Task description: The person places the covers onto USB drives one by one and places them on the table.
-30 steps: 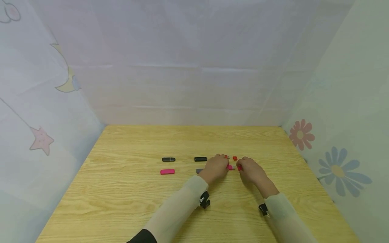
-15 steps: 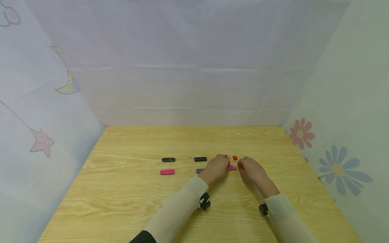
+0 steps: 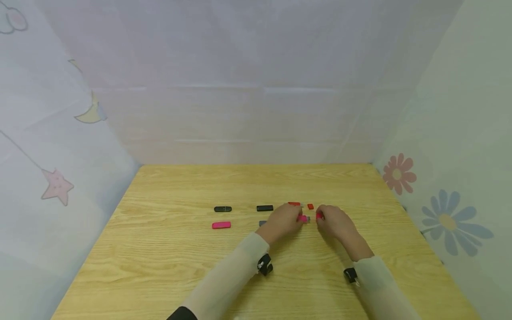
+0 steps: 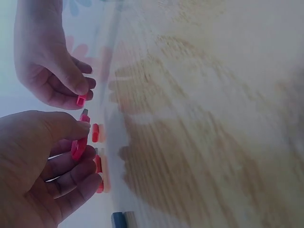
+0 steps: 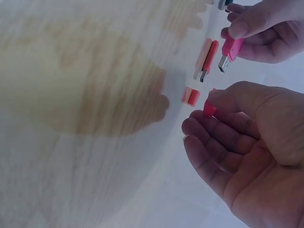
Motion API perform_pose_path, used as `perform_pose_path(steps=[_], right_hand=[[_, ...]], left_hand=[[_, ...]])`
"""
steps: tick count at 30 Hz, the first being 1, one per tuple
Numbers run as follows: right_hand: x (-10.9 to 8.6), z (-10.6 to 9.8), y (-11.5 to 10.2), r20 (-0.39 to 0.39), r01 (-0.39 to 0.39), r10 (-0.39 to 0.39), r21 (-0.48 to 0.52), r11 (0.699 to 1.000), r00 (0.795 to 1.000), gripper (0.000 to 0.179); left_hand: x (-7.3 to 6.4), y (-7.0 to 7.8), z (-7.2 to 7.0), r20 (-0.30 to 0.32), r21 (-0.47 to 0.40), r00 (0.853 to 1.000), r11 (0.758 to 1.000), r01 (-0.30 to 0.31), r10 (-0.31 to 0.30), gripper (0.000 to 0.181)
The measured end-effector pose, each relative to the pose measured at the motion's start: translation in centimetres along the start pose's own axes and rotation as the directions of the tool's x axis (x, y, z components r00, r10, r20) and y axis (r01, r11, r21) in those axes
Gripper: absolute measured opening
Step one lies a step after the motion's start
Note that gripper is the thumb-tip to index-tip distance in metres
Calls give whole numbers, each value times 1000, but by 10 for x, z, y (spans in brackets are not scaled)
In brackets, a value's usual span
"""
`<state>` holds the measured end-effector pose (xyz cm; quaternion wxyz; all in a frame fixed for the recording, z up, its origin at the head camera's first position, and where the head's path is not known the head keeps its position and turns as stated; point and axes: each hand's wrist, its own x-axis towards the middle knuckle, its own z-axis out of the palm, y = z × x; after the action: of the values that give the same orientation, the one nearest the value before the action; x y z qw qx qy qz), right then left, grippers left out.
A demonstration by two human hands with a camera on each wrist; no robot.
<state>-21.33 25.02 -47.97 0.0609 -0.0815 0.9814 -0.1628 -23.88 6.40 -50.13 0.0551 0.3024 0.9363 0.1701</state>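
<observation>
In the head view my left hand (image 3: pixel 283 221) pinches a pink USB flash drive (image 5: pixel 232 48) between thumb and fingers. The drive's metal plug is bare and points toward the right hand. My right hand (image 3: pixel 337 223) pinches the small pink cap (image 4: pixel 81 100), its hollow end facing the plug. A short gap separates cap and plug. Just beyond the hands, a red USB flash drive (image 5: pixel 211 54) lies on the table with its plug exposed. Its detached red cap (image 3: pixel 310 206) lies off the plug end. The left hand partly covers the red drive in the head view.
On the wooden table (image 3: pixel 160 266), left of the hands, lie a black stick with a light band (image 3: pixel 222 209), a plain black stick (image 3: pixel 265 208) and a pink stick (image 3: pixel 221 225). A grey-blue stick (image 3: pixel 262 223) is partly hidden by the left hand. Fabric walls enclose the table's back and sides.
The right hand has shifted slightly to the right with the pink cap, widening the gap to the plug. The left hand stays nearly in place, still holding the pink drive.
</observation>
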Motion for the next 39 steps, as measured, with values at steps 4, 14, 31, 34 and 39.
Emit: perform_pose_path(steps=[4,14,31,34,39], right_hand=[[-1,0,0,6,7,-7,4,1000,1000,13],[-2,0,-4,-73,66,-63,39,997,995,10],[-7,1,-18,-91,146,-138,85,986,986,12],[-7,2,-20,-89,161,-153,84,983,984,14],[-8,1,-27,-80,167,-159,97,981,984,16]], left_hand=[[-2,0,-4,-2,0,1000,1000,0,0,24],[-9,-2,-11,-27,1,1000,1000,1,-1,10],[-27,-12,-22,-68,-34,998,999,4,-6,7],[-30,-14,-23,-71,-34,997,999,-3,1,5],[-32,-19,-23,-82,-36,997,999,-16,13,9]])
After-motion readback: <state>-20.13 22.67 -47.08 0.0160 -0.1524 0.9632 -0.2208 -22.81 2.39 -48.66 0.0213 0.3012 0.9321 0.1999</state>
